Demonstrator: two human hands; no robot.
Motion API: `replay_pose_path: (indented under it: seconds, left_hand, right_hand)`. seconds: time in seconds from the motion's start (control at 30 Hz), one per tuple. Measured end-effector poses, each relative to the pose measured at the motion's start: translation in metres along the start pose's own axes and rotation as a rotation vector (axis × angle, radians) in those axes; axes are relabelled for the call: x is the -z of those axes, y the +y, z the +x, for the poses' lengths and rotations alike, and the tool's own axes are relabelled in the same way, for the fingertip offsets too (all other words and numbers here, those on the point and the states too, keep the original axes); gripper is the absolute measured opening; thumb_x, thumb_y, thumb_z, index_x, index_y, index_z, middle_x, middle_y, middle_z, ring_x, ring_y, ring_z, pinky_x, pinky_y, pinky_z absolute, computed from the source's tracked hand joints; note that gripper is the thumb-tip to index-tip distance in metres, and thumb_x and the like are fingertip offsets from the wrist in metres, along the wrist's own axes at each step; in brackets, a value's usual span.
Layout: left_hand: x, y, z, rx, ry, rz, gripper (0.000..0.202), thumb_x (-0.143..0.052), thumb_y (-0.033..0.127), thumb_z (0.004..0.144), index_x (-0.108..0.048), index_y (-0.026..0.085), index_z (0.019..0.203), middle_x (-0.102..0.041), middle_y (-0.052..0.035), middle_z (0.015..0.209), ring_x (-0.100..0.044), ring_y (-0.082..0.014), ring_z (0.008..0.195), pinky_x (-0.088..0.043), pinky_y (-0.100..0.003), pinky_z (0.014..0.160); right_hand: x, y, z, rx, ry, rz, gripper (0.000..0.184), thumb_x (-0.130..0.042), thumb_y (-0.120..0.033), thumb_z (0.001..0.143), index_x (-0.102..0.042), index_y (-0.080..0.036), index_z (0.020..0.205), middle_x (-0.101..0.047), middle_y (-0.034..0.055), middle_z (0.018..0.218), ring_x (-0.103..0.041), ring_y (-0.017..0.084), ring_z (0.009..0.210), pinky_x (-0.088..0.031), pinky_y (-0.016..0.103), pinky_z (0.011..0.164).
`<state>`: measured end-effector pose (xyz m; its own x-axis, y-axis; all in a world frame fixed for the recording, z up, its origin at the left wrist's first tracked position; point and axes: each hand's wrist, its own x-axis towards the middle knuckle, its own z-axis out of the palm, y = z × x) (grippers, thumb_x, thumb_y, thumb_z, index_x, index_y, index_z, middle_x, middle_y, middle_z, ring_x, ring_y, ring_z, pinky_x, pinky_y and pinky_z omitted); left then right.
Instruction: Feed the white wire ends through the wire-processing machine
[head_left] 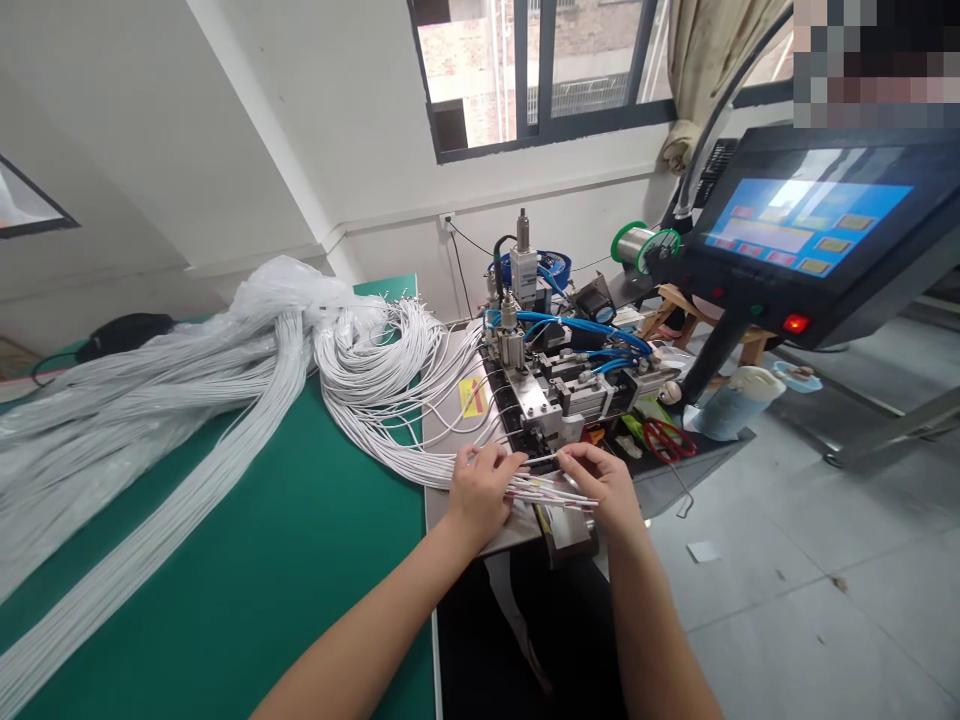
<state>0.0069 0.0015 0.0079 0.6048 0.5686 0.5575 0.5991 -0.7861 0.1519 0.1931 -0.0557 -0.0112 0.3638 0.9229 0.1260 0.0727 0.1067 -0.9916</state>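
My left hand grips a fanned bunch of thin white wires with stripped ends, at the front of a grey metal plate. My right hand pinches one wire end just beside it, fingers closed. Both hands sit directly in front of a small metal machine with blue air hoses. The wires trail left into a looped white bundle.
Long bundles of white wire and a plastic bag lie over the green table. A touch-screen panel stands at right, a solder spool behind the machine, red-handled scissors and a paper roll beside it.
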Motion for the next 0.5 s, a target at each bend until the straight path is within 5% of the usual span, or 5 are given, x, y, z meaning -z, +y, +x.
replay_pose_path:
  seconds: [0.13, 0.5]
  left_hand:
    - [-0.0002, 0.0002, -0.0016, 0.030, 0.013, -0.012, 0.021, -0.050, 0.017, 0.084, -0.064, 0.022, 0.098, -0.064, -0.0062, 0.099, -0.059, -0.0194, 0.092, -0.033, -0.037, 0.086]
    - [-0.0025, -0.0002, -0.0030, -0.028, -0.055, 0.000, 0.016, -0.049, 0.013, 0.082, -0.062, 0.021, 0.086, -0.064, -0.0019, 0.078, -0.057, -0.0175, 0.078, -0.030, -0.038, 0.091]
  right_hand:
    - [-0.0045, -0.0011, 0.0015, -0.033, 0.045, 0.037, 0.036, -0.069, -0.050, 0.074, -0.069, -0.016, 0.082, -0.068, 0.0074, 0.078, -0.061, 0.021, 0.071, -0.047, 0.030, 0.064]
    - [-0.0003, -0.0042, 0.0046, 0.018, -0.083, -0.042, 0.036, -0.058, -0.049, 0.084, -0.071, -0.017, 0.093, -0.070, 0.0066, 0.082, -0.064, 0.022, 0.079, -0.048, 0.030, 0.072]
